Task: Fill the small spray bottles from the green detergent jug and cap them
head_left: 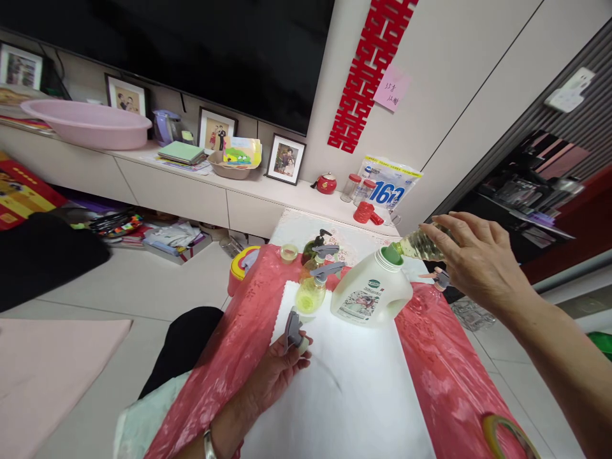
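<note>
The left hand [283,364] curls its fingers snugly around a gray spray top [292,330]; the right hand [485,258] wraps around a tipped, see-through bottle [421,245], its neck at the open top of an upright white detergent jug [366,290] on a white sheet [354,401]; fingers hide the bottle's far end.

We see big black TV [191,57] on pale wall [459,64]. Right of TV, we find red paper strip [370,73] and pink note [392,90] stuck on wall. Below TV, long pale cabinet [176,199] runs along wall; framed photos [287,159] and pink tub [90,127] sit on top. Farther below TV, we have light gray floor tiles [167,280]. Far right of TV, dark ridged panel [511,140] with white socket [571,90].
</note>
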The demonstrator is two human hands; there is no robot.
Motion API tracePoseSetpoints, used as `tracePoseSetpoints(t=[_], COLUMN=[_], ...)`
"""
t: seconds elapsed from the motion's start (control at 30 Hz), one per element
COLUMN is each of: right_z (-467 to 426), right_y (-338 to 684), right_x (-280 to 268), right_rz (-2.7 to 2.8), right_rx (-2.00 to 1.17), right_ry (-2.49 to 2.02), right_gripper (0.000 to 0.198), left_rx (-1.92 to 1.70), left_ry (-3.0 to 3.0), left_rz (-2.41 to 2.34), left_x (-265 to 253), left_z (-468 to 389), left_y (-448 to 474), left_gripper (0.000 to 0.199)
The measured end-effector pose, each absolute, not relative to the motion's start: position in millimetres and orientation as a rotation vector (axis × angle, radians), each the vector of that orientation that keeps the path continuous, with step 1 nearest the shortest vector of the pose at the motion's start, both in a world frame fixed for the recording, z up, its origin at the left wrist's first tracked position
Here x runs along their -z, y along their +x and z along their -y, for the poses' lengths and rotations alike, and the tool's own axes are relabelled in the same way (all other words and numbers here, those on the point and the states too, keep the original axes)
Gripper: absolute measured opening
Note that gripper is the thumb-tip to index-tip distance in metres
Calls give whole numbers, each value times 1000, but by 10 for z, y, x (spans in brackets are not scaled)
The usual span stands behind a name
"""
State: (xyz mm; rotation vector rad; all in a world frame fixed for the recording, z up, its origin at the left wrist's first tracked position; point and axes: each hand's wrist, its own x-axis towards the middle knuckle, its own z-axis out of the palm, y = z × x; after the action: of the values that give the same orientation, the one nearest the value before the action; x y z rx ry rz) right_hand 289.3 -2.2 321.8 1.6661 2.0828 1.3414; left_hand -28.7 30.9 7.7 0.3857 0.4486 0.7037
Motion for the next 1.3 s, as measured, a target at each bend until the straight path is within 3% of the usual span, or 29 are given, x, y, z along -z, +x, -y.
tracePoseSetpoints(t=[0.57,0.93,1.17,1.3], right_z=[40,398,1032,1347], right_y=[2861,3082,2686,2360], right_x=[-3240,-2851,-2046,-1338], right_rz=[-2084,-2166,-2356,-2312], right_rx=[-1333,-1055,-414,-277], right_ry=[1675,2268,2514,2564], right_gripper=[56,56,61,56], left_rx=[-700,-720,-818,-885], left_ry=[380,402,285,197], left_rz=[-461,-445,-493,-567], left_x=[-109,-38,-160,-349], left_z=[-304,-318,-315,-365], left_y=[-284,-289,-336,-396], left_gripper=[46,43,42,35])
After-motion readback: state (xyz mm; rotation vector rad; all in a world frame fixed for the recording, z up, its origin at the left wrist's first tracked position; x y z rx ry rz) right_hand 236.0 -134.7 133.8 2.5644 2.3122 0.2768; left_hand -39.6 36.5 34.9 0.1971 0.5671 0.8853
